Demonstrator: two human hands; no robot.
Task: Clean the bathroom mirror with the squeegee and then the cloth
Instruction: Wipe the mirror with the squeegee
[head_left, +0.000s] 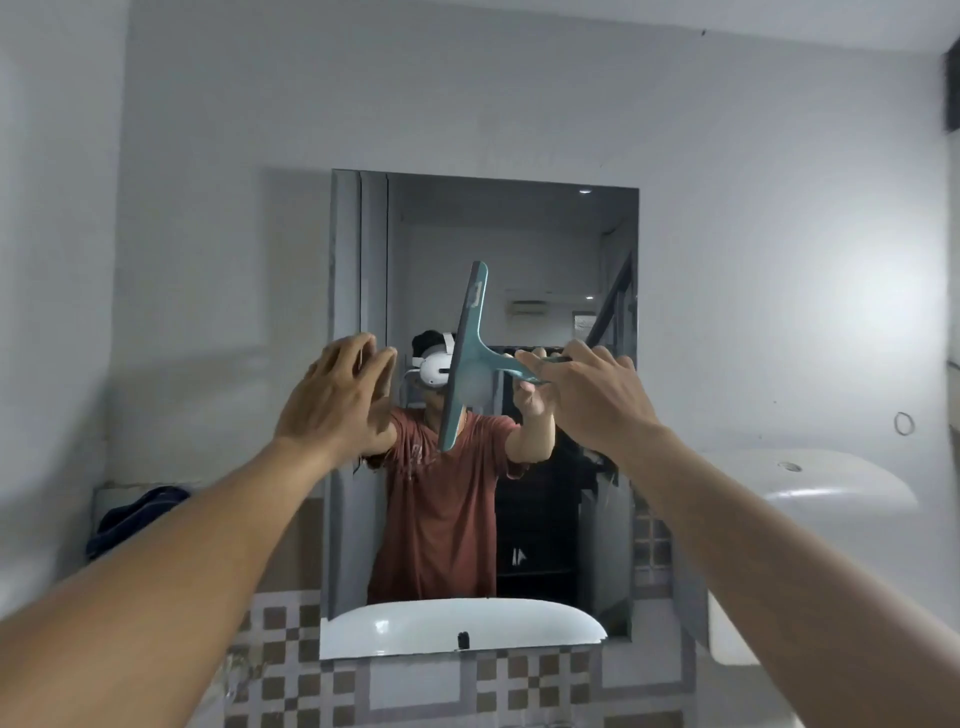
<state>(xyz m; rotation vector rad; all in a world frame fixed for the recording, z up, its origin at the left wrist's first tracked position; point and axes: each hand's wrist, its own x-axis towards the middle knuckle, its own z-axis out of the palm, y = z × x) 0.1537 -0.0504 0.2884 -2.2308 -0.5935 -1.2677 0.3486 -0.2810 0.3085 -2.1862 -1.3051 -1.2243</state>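
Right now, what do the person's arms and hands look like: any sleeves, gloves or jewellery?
Both forearms are bare up to the frame edge: no sleeves in direct view. The left hand and right hand wear no gloves; no rings or watch visible. The mirror reflection shows short reddish-brown T-shirt sleeves.

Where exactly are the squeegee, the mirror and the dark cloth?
squeegee (464, 358): head view, middle of the teal blade bar.
mirror (519, 234): head view, upper glass.
cloth (137, 517): head view, crumpled middle, on the left ledge.
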